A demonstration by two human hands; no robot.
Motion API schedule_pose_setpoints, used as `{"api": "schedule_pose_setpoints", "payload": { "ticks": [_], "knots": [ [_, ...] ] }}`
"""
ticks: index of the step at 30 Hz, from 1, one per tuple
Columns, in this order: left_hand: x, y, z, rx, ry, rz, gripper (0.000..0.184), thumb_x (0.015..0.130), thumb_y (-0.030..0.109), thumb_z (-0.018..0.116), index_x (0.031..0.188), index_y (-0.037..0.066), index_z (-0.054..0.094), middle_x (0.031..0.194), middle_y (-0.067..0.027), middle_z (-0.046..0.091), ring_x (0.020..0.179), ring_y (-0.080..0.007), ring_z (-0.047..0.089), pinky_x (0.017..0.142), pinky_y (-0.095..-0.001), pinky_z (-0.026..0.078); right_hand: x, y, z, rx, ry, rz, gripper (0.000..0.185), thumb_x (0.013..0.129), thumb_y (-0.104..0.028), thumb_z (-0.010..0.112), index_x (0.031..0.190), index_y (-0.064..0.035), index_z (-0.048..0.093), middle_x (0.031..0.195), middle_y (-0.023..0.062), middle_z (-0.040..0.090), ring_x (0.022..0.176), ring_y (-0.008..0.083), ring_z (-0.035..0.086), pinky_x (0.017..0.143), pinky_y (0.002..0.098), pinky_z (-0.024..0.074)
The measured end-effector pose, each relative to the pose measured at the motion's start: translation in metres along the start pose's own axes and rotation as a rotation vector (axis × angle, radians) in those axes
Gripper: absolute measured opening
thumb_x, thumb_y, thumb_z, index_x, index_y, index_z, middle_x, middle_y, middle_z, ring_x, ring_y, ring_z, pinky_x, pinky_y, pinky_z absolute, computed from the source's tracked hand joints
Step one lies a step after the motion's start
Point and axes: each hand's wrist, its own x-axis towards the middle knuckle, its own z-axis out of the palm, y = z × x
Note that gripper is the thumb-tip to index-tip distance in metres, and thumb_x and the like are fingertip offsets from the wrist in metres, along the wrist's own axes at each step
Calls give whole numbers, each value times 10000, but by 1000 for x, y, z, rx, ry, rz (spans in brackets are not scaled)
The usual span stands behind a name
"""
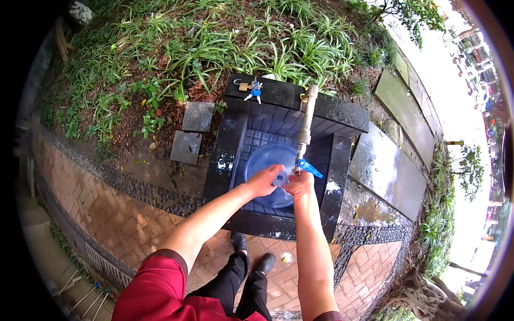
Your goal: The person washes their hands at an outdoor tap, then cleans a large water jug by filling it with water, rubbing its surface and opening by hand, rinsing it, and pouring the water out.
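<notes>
Jug [263,156] mid-frame, partly hidden
Left grip [262,181] grasps its neck [280,178]; whether right grip [300,183], by the tap [306,125], grasps, I cannot tell.

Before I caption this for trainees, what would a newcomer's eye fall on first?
Probably the big translucent blue jug inside the dark basin, with left hand and right hand at the jug's neck. Next, the bright blue tap lever by the right hand, then the padlock and keys on the back ledge.

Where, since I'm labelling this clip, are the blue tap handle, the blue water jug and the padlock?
Blue tap handle [311,168]: head view, middle of the lever.
Blue water jug [269,156]: head view, on its rounded body.
Padlock [243,86]: head view, on its brass-coloured body.
</notes>
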Motion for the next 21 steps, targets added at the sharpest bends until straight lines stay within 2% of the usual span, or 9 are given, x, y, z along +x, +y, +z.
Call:
{"api": "schedule_pose_setpoints", "payload": {
  "ticks": [3, 6, 7, 9, 13, 16, 17, 20, 21],
  "knots": [
    [3, 10, 5, -12, -58, -19, 629, 689, 127, 687, 1239, 25, 400, 1222, -207, 471, 1143, -375, 475, 935, -405, 420, -17, -5, 2, -96, 36, -42, 202, 715, -317, 661, 777, -149, 566, 701, -19, 450, 670, 160, 456, 608, 363, 399],
    [3, 46, 16, -38, 63, -172, 661, 647, 174, 728, 1203, 41, 395, 1214, -184, 468, 1107, -397, 491, 888, -436, 447, -48, -6, 16, -65, 63, -52, 216, 712, -285, 673, 847, -139, 586, 771, 0, 520, 756, 169, 513, 671, 381, 425],
    [7, 40, 33, -46, 172, -211, 651, 635, 189, 739, 1172, 37, 405, 1189, -187, 471, 1083, -415, 489, 887, -450, 440, -58, -7, 21, -77, 95, -104, 226, 716, -254, 677, 886, -130, 595, 800, 19, 558, 806, 188, 545, 721, 381, 445],
    [13, 39, 48, -53, 232, -169, 668, 627, 206, 750, 1173, 37, 405, 1182, -184, 470, 1069, -414, 492, 880, -454, 440, -86, -9, 38, -91, 211, -170, 297, 746, -289, 659, 977, -116, 588, 849, 32, 553, 830, 192, 538, 750, 379, 445],
    [8, 44, 48, -32, 237, -135, 660, 633, 194, 751, 1175, 38, 408, 1160, -176, 472, 1040, -403, 505, 856, -456, 455, -66, -10, 18, -70, 329, -132, 400, 844, -324, 571, 1163, -88, 525, 986, 51, 525, 905, 190, 517, 794, 365, 442],
    [3, 45, 50, 18, 184, -151, 664, 631, 168, 760, 1178, 39, 408, 1153, -163, 473, 1040, -389, 511, 843, -452, 467, -76, -7, 11, -177, 355, -173, 261, 926, -267, 435, 1121, -103, 491, 921, 43, 493, 844, 201, 490, 766, 395, 408],
    [2, 44, 49, 46, 154, -133, 646, 643, 131, 755, 1181, 50, 407, 1162, -150, 470, 1039, -376, 517, 842, -447, 474, -71, -6, 1, -174, 313, -207, 248, 933, -239, 413, 1092, -63, 488, 910, 52, 498, 843, 212, 493, 770, 387, 415],
    [-4, 49, 44, 78, 109, -118, 613, 666, 102, 737, 1185, 73, 413, 1165, -139, 467, 1037, -371, 520, 834, -449, 479, -65, 2, -15, -128, 174, -268, 260, 933, -230, 413, 1054, -13, 489, 889, 65, 503, 837, 223, 500, 767, 389, 424],
    [-5, 49, 47, 74, 113, -106, 595, 674, 78, 719, 1186, 84, 415, 1163, -136, 468, 1039, -372, 519, 831, -451, 480, -75, 4, -13, -171, 228, -295, 267, 931, -226, 423, 1024, 13, 495, 889, 83, 511, 842, 233, 514, 763, 392, 434]
  ]
}}
